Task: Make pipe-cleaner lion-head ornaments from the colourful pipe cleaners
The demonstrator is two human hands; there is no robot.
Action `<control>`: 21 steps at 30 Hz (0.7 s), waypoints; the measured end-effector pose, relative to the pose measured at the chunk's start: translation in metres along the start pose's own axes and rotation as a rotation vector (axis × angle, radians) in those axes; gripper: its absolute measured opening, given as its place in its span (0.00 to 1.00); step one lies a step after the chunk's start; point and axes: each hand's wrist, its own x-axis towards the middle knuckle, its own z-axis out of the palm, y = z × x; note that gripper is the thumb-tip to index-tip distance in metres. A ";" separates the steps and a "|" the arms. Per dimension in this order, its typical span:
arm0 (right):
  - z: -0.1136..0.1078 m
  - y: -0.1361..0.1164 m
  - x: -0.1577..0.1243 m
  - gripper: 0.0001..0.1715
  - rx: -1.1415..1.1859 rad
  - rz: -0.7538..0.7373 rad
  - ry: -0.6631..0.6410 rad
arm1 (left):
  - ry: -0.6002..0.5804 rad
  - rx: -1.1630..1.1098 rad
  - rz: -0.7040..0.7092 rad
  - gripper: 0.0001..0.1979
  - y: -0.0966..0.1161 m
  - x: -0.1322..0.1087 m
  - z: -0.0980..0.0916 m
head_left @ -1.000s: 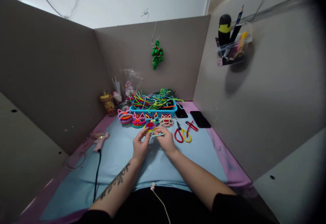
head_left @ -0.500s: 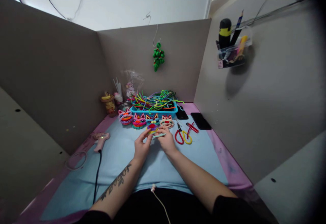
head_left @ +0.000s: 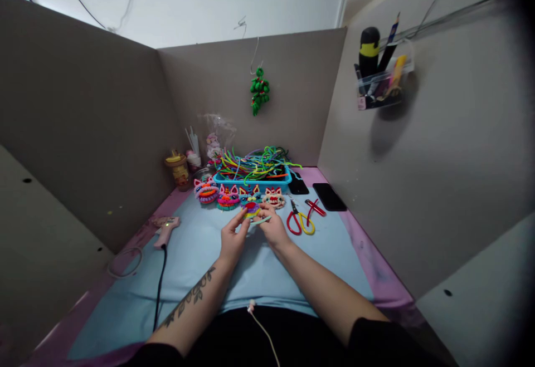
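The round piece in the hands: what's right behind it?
Behind the round piece, the upper part of a blue animal head shows; farther back, a blue tray of fuzzy stems. The piece covers the head's lower part.

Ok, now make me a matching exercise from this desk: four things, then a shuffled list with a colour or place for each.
Things:
1. Glue gun
2. Scissors
3. Tray
4. Round piece

Colours or places:
A. One red handle, one yellow
B. Between left hand and right hand
C. Bright blue
D. Pink

Pairs: 1-D, 2-A, 3-C, 4-B
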 end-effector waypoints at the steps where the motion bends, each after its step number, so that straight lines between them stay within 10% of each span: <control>1: -0.001 -0.001 -0.001 0.07 -0.031 -0.010 0.010 | 0.010 -0.004 -0.006 0.21 0.001 0.000 0.000; 8: 0.000 -0.023 -0.011 0.16 -0.142 -0.147 0.020 | 0.099 -0.009 -0.014 0.20 0.001 0.003 -0.002; 14: -0.001 -0.020 -0.009 0.09 0.130 -0.020 -0.134 | 0.077 -0.004 -0.007 0.16 0.003 0.002 -0.002; 21: -0.014 -0.015 0.007 0.15 0.592 0.206 -0.007 | 0.050 -0.007 -0.045 0.14 -0.003 0.005 -0.002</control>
